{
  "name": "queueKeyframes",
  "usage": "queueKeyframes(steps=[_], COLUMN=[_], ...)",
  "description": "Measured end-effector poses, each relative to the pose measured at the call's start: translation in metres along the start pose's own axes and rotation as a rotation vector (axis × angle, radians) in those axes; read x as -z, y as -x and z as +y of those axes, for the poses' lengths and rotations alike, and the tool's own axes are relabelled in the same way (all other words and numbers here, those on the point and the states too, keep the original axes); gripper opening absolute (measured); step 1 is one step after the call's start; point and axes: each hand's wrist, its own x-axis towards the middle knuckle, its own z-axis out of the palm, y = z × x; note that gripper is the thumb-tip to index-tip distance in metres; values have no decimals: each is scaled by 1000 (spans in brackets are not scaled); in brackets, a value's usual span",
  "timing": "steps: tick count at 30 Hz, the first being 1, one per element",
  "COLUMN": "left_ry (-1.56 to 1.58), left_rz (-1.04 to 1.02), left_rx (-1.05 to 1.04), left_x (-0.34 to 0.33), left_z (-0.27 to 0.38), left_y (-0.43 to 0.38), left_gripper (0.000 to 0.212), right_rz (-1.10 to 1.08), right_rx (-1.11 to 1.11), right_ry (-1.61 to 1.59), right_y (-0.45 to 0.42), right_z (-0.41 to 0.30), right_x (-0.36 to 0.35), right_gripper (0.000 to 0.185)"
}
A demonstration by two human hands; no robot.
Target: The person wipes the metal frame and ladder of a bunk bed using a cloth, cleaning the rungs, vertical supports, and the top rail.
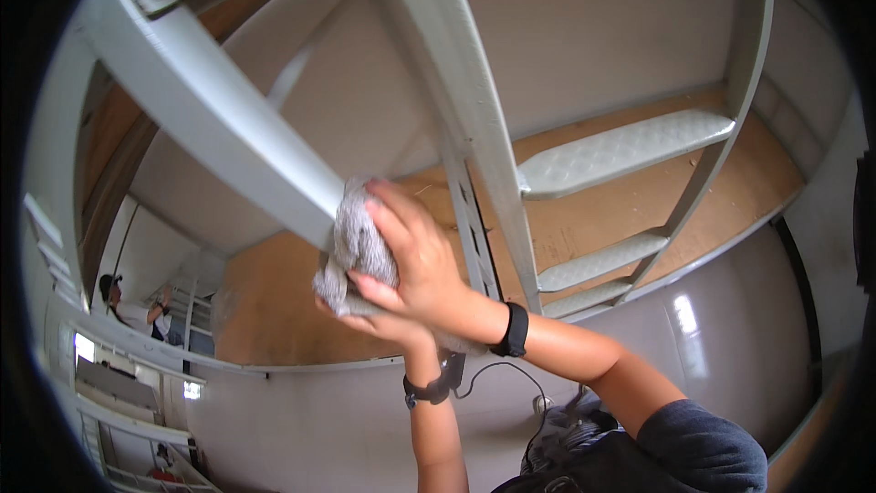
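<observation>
A crumpled grey cloth (366, 246) is wrapped at the lower visible end of a pale painted metal bed post (226, 120). My right hand (421, 260) grips the cloth from the right side, fingers curled over it, with some motion blur. From below, my left hand (400, 330) supports the same cloth, partly hidden behind the right hand and the folds. Both wrists carry dark bands, and the left one also has a small device at it. Close on the right stands a metal ladder (472, 75) with textured treads (626, 150).
A wooden bed board (274, 294) with small debris lies behind the post and ladder. A black cable (503, 364) hangs near my body. Pale floor tiles (301, 411) show below. Another person (140, 308) is at the far left near more bunk frames.
</observation>
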Motion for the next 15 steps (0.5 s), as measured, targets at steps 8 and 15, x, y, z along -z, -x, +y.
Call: queueKeyframes(steps=[8, 15], left_ry=[-123, -168], left_rz=[-91, -161], left_rx=[56, 108], left_x=[32, 74], left_z=[-33, -64], left_y=[14, 39], left_gripper=[52, 53], right_rz=[47, 15], right_rx=[-29, -23], right_ry=[23, -35], right_y=[37, 80], right_z=[19, 32], right_x=[6, 8], right_gripper=[65, 67])
